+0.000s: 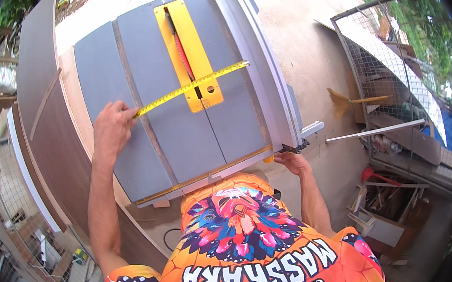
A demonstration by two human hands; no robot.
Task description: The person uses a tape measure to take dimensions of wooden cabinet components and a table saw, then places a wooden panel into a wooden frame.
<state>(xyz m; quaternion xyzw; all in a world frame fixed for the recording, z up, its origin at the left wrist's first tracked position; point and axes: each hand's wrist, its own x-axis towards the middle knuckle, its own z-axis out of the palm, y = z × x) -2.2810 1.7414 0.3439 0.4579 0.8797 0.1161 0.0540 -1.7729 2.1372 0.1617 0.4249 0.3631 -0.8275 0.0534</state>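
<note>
My left hand (113,128) is closed on the near end of a yellow tape measure (169,97) at the left of a grey table saw (182,140). The blade of the tape stretches across the tabletop, over the yellow throat plate (212,99), and its far end touches the silver rip fence (266,76). A saw blade (181,55) with a red side stands up through the plate's slot. Below the fence's near end, my right hand (293,162) is curled at the black clamp (294,147), beside a yellow piece; some of its fingers are hidden.
A long brown board (47,88) runs along the saw's left side. To the right are a wire mesh gate (377,59), a yellow broom (343,102), a white strip (376,130) and a wooden frame with scraps (384,207) on the concrete floor.
</note>
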